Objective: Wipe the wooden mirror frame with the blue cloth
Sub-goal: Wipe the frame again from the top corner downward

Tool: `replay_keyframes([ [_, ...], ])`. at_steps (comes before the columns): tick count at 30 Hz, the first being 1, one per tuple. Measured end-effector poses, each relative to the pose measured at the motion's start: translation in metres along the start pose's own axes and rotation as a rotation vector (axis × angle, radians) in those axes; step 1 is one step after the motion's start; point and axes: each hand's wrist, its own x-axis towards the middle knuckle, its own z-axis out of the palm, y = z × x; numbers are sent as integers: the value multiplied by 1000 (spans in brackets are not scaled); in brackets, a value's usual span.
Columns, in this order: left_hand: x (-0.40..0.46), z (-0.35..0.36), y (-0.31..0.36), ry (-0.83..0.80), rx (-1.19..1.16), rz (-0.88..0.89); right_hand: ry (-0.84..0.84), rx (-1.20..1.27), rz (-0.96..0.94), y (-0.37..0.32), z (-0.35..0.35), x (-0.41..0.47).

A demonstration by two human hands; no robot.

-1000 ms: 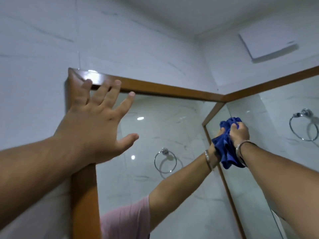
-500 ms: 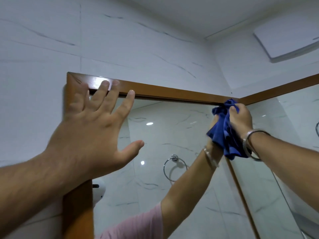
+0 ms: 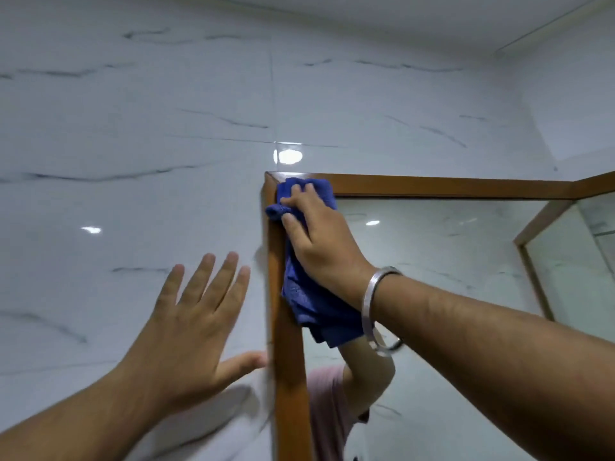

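Pressing the cloth [image 3: 309,294] into the top left corner of the frame [image 3: 286,344], the right hand [image 3: 319,241] lies flat on top of it, fingers close together and slightly curled, fingertips up where the top rail meets the left upright. The cloth is bunched under the palm; one rolled edge pokes out to the left onto the upright, and a loose tail hangs down below the wrist, draped over the inner edge of the upright and the glass. A metal bangle [image 3: 372,301] sits on that wrist, and the forearm runs off toward the lower right.

Over on the other side, the left hand [image 3: 196,327] holds nothing. It is wide open, four fingers fanned and pointing up, flat toward the wall [image 3: 133,128] just beside the upright. Its thumb reaches right and comes up to the outer edge of the wood; whether it actually touches is hard to tell. Whether the palm bears on the tiles is also unclear, though a shadow falls on the wall below it.

In the mirror [image 3: 432,261] a pink sleeve and a raised arm show beneath the cloth. The top rail runs right into the room's corner, where a second framed mirror meets it.
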Motion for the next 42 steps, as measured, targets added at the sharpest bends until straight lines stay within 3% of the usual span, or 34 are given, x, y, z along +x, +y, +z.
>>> replay_keyframes([
  [5, -15, 7, -2, -29, -2, -31, -152, -15, -19, 11, -13, -7],
  [8, -16, 8, 10, -10, -71, -104, -204, -258, -93, 18, -16, -15],
  [12, -27, 9, 37, -33, -215, -246, -175, -481, -77, 20, -8, -24],
  [21, -156, 40, 153, -153, -409, -306, -86, -582, 34, 8, 13, -76],
  [27, -265, 85, 205, -327, -401, -200, -135, -481, 4, -2, 39, -209],
  [31, -306, 110, 215, -355, -322, -87, -208, -400, 49, -13, 61, -335],
  [37, -333, 136, 233, -336, -287, -11, -504, -292, 177, -52, 88, -572],
  [42, -354, 143, 232, -433, -162, 81, -796, -270, 270, -76, 89, -679],
])
